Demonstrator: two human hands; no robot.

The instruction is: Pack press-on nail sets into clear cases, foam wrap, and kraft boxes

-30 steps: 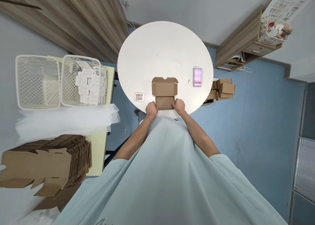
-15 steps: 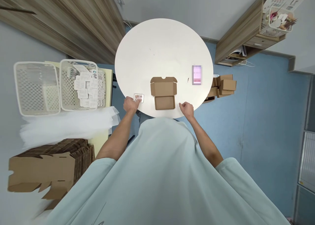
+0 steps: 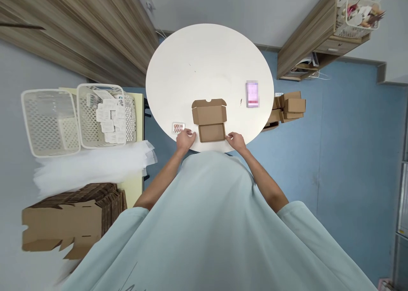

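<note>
An open cardboard box (image 3: 212,132) lies near the front edge of the white round table (image 3: 210,53), its lid folded back away from me. My right hand (image 3: 236,141) is at the box's right side, thumb and finger closed on the wall near the front corner. Left of the box, my left hand (image 3: 185,139) hovers low over the table with its fingers loosely bent and apart, nothing in them. Just beyond that hand rests a small clear pack (image 3: 178,128) with rows of reddish pieces inside.
A phone with a blurred screen (image 3: 252,94) lies on the table's right. To the left stand a basket of white packets (image 3: 110,114), an emptier basket (image 3: 47,121), white sheets (image 3: 95,165) and stacked flat cardboard (image 3: 63,225). Folded boxes (image 3: 295,105) sit beyond the table's right edge.
My left hand has let go of the small clear pack and moved right toward the box. My right hand has moved left to the box's side. The view has shifted slightly.
</note>
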